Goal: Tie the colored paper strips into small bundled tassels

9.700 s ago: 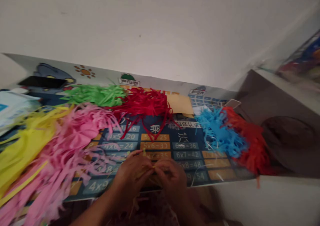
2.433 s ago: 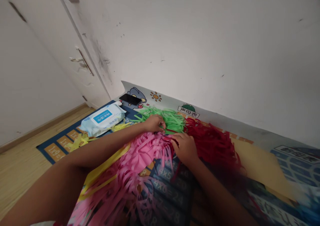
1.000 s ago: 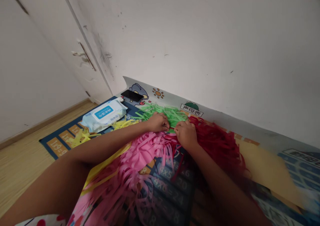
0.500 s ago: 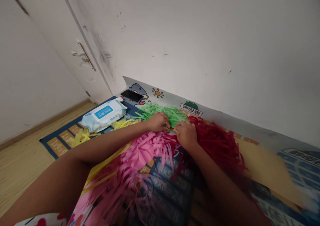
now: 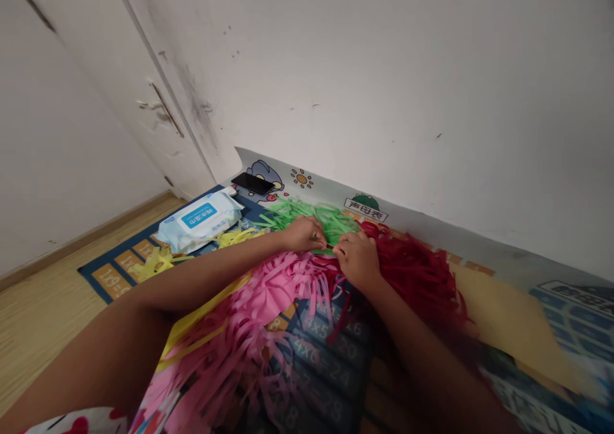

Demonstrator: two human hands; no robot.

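My left hand (image 5: pixel 307 234) is closed in a pinch at the near edge of a green paper fringe (image 5: pixel 330 213). Close beside it, my right hand (image 5: pixel 359 259) also pinches, fingertips facing the left ones. A thin paper strip (image 5: pixel 329 249) runs between the two hands; its colour is hard to make out there. Pink paper fringe (image 5: pixel 275 293) spreads below my hands, toward me. A heap of dark red paper fringe (image 5: pixel 417 277) lies right of my right hand, partly behind that forearm. Yellow paper strips (image 5: pixel 240 234) show beyond my left forearm.
A pack of wet wipes (image 5: pixel 201 220) and a black phone (image 5: pixel 253 183) lie at the back left. The blue printed mat (image 5: pixel 326 357) covers the surface, its far edge curling against the wall (image 5: pixel 384 89). Tan paper (image 5: pixel 513 319) lies at right. A door (image 5: pixel 144 101) stands left.
Both hands stay in nearly the same place, with only small finger movement around the strip. The papers look unmoved; the view has shifted very slightly.
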